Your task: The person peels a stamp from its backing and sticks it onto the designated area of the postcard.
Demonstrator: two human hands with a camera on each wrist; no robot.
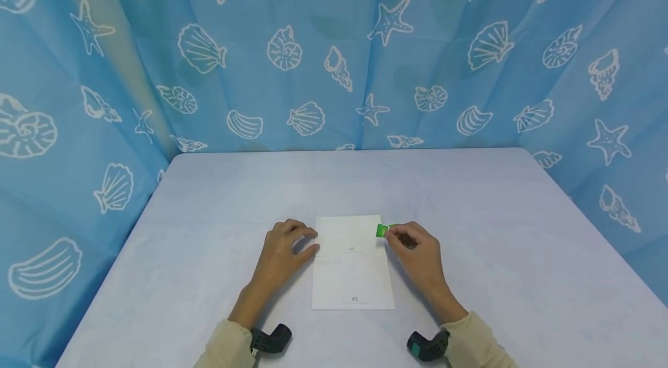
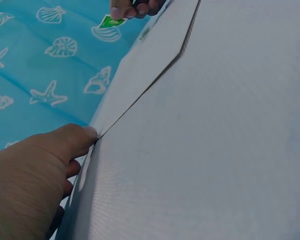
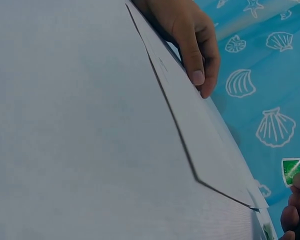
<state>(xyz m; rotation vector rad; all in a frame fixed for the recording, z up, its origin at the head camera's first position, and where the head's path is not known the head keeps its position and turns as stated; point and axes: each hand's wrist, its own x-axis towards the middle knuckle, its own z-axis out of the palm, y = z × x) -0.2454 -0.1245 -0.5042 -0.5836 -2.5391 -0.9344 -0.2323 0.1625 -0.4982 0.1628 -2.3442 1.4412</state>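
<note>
Two white paper sheets, envelopes or postcards by their look, lie one below the other in the head view; the lower sheet [image 1: 334, 284] has faint postcode boxes and a small print, and the upper sheet [image 1: 339, 232] has a similar print. My right hand [image 1: 417, 252] pinches a small green stamp [image 1: 382, 230] with a white border between thumb and fingertips, over the upper sheet's right edge. The right wrist view shows this stamp [image 3: 291, 171] close up. My left hand [image 1: 284, 255] touches the sheets' left edge with thumb and fingertips, its thumb [image 2: 82, 136] by the edge.
A white-covered table [image 1: 496, 211] carries the sheets near its middle. Behind it and at both sides hangs a blue curtain [image 1: 323, 20] with white shells and starfish. A second green patch [image 3: 268, 231] shows near the right hand; its kind is unclear.
</note>
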